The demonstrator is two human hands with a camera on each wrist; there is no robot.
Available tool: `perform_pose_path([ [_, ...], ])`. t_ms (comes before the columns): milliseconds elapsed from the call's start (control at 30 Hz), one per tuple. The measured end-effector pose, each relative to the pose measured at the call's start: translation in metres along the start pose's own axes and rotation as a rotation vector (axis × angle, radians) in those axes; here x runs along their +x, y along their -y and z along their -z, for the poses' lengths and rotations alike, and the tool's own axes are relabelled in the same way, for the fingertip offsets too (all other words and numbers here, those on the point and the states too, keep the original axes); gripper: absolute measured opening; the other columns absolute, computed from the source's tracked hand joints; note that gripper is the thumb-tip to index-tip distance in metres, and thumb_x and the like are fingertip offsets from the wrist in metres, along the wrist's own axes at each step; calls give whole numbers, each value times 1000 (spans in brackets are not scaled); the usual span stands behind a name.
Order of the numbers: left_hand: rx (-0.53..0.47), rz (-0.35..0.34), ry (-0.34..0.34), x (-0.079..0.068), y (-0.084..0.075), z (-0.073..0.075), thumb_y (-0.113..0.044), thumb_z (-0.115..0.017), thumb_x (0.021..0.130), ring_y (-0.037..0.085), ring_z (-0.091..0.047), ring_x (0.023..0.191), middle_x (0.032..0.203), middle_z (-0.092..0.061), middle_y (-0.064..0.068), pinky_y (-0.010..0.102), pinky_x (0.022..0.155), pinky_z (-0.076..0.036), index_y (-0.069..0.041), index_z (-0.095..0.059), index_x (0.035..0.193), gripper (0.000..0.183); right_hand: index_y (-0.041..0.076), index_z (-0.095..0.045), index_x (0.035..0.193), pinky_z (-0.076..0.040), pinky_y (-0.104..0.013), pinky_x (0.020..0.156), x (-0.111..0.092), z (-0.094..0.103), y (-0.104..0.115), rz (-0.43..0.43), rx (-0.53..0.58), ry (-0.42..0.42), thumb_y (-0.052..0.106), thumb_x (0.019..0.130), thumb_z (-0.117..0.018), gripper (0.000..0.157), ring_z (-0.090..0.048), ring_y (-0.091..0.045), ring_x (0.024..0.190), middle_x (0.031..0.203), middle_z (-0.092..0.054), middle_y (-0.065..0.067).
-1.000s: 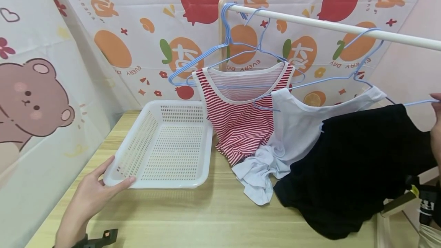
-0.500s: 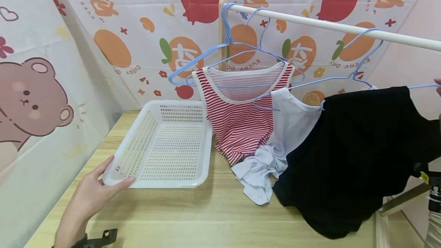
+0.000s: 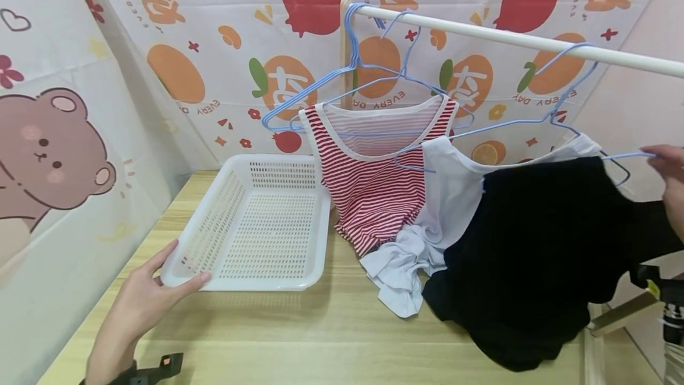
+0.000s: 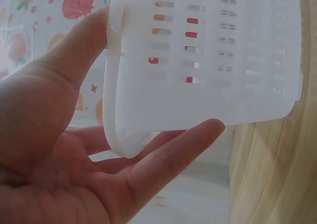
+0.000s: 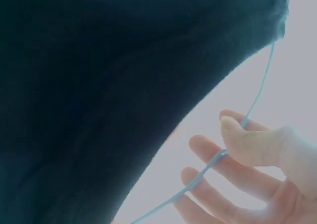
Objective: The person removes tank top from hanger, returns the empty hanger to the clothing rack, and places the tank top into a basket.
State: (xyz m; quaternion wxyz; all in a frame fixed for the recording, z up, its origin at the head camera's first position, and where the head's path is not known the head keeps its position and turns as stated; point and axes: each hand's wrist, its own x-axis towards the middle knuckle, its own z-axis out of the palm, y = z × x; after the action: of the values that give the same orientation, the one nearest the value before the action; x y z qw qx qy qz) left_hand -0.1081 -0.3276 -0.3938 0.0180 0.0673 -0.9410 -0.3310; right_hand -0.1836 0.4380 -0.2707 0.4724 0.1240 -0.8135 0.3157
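In the head view my left hand (image 3: 141, 296) grips the near left corner of a white perforated plastic basket (image 3: 317, 260), thumb over the rim and fingers along the outer wall. The left wrist view shows its side wall (image 4: 198, 105). At the right edge my right hand (image 3: 670, 177) pinches a light blue wire hanger (image 3: 625, 155) between thumb and fingers. From that hanger drapes a black garment (image 3: 534, 254), overlapping a white tank top (image 3: 454, 195). The right wrist view has the hanger wire (image 5: 200, 175) crossing my fingers beneath the black cloth.
A white rail (image 3: 481, 31) on a wooden post (image 3: 346, 46) carries several blue hangers (image 3: 315, 94). One bears a red-striped tank top (image 3: 374, 183). The garments' hems reach the wooden tabletop (image 3: 320, 343). Printed curtains stand behind and at left.
My right hand shifted right and up with the hanger and black garment, then came back left and lower. The white top's far shoulder shows again. My left hand stays on the basket.
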Motion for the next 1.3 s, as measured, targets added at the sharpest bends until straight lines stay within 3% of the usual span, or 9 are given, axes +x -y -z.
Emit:
perform_pose_path([
  [133, -4, 6, 8, 1, -1, 1, -49, -80, 88, 33, -67, 107, 139, -54, 42, 19, 64, -46, -2, -20, 163, 107, 47, -72, 100, -32, 1, 85, -8, -10, 70, -38, -47, -19, -4, 99, -60, 53, -45, 29, 90, 91, -52, 55],
  [167, -3, 6, 10, 1, -1, 1, -49, -80, 88, 31, -66, 106, 139, -54, 41, 19, 64, -45, -2, -19, 163, 107, 48, -71, 102, -31, 2, 83, -10, -12, 83, -53, -80, 2, -5, 98, -62, 54, -43, 31, 89, 94, -63, 47],
  [267, 7, 6, 13, 2, -1, 2, -49, -80, 88, 20, -63, 103, 139, -55, 40, 18, 66, -44, -3, -20, 163, 107, 21, -83, 102, -29, 4, 75, -15, -17, 113, -110, -240, 94, -15, 90, -67, 41, -33, 35, 81, 93, -81, 5],
  [367, 6, 3, 13, 2, -2, 2, -49, -80, 88, 19, -62, 103, 139, -55, 40, 17, 66, -44, -3, -20, 163, 107, -6, -77, 103, -22, 0, 56, -18, -20, 130, -67, -422, 203, -8, 87, -75, 16, -48, 15, 65, 95, -71, -36],
  [500, -12, -4, 13, 1, -3, 0, -47, -80, 88, 32, -66, 109, 139, -55, 41, 17, 65, -46, -1, -20, 163, 107, -3, -78, 103, -21, -18, 42, -22, -24, 141, 27, -514, 284, 0, 82, -82, 22, -48, -28, 50, 89, -73, -31],
  [733, -1, -2, 15, 2, -4, 3, -48, -80, 88, 13, -62, 99, 138, -56, 40, 18, 65, -46, -3, -19, 163, 106, 7, -83, 100, -28, -31, 41, -27, -40, 151, 209, -487, 316, 7, 70, -90, 31, -46, -24, 44, 50, -58, -11],
  [1000, -4, -5, 9, 1, -2, 3, -48, -80, 88, -9, -50, 93, 139, -56, 39, 15, 66, -43, -3, -20, 163, 106, 12, -84, 99, -25, -28, 44, -34, -60, 164, 253, -444, 351, 11, 70, -91, 30, -40, -13, 48, 44, -38, 6],
  [1100, 0, -6, 15, 1, -2, 3, -48, -79, 89, -2, -56, 97, 140, -55, 39, 15, 67, -43, -3, -20, 163, 106, 12, -84, 98, -27, -27, 47, -37, -68, 168, 255, -398, 367, 8, 70, -92, 30, -43, -14, 52, 46, -39, 6],
  [1300, -9, 1, 35, 1, -1, 2, -48, -78, 90, 44, -64, 116, 140, -51, 43, 19, 65, -48, 0, -16, 163, 106, 15, -85, 95, -36, -28, 50, -40, -83, 179, 252, -307, 383, 6, 70, -92, 27, -50, -14, 56, 55, -63, 2],
])
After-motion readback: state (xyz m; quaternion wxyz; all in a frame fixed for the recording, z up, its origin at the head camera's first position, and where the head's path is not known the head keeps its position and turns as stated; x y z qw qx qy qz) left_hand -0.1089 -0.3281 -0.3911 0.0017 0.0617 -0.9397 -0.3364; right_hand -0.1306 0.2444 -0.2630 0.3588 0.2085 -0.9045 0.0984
